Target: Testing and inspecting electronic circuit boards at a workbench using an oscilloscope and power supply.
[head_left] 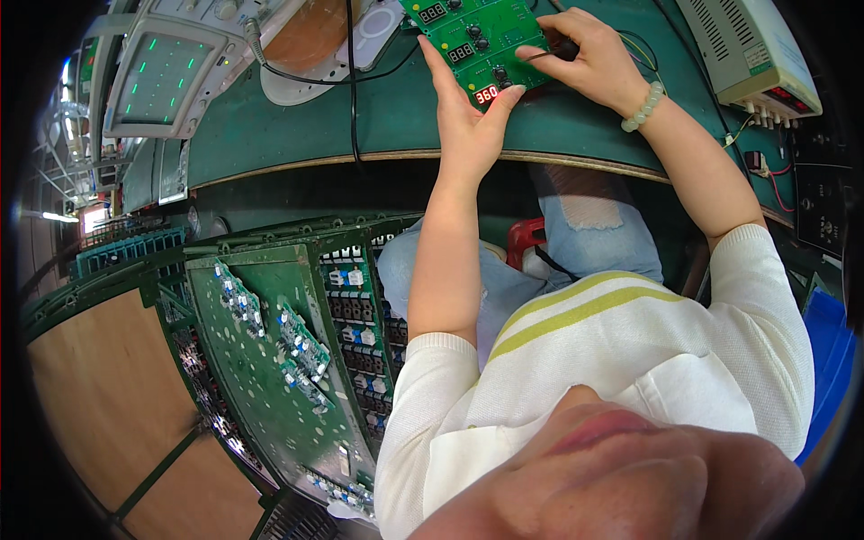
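A green circuit board panel with several digit displays lies at the top edge, over the green bench. My left hand is closed on its near left edge, with the thumb close to a small display lit red. The other visible displays are dark. Over the board's right side, my right hand pinches a slim dark tool, perhaps a probe, angled toward the board. My fingers partly hide this tool, so its exact kind and its tip are unclear.
An oscilloscope with green traces stands at the left of the bench. Black cables hang across the bench edge. A pale power supply sits at the right. Below left, a green rack carries several small circuit boards.
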Available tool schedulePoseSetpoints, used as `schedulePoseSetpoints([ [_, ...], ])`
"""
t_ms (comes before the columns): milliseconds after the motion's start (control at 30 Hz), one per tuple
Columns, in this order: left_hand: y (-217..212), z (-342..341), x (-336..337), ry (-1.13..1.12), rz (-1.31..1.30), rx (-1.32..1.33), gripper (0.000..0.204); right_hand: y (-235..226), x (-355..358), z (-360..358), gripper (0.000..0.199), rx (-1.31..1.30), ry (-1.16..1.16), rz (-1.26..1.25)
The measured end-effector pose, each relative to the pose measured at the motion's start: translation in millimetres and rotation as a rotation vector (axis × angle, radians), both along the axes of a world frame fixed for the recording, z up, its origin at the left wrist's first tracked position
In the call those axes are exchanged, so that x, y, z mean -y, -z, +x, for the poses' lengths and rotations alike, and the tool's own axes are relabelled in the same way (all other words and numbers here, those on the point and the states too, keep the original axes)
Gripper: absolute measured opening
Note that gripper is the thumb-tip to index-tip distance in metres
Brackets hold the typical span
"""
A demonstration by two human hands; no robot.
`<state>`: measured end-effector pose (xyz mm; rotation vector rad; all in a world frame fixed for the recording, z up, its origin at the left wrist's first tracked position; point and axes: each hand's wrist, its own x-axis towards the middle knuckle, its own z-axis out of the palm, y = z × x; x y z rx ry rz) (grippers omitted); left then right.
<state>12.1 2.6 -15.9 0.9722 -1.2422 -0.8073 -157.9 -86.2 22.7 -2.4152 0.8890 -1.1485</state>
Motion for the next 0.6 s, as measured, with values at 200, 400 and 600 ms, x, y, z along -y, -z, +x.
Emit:
schedulePoseSetpoints([
  [200,-5.4,-7.3,-1.3,-0.034,-0.016,0.155,0.118,1.5,-1.7,-0.8,0.056,-0.007,0.062,0.048],
  [400,-6.1,-7.6,-3.5,-0.074,0.036,0.263,0.120,3.7,-0.4,-0.6,0.058,-0.060,0.085,0.095],
  [600,-4.1,-7.2,-2.6,-0.072,0.030,0.237,0.120,3.5,-1.6,0.1,0.058,-0.062,0.087,0.063],
])
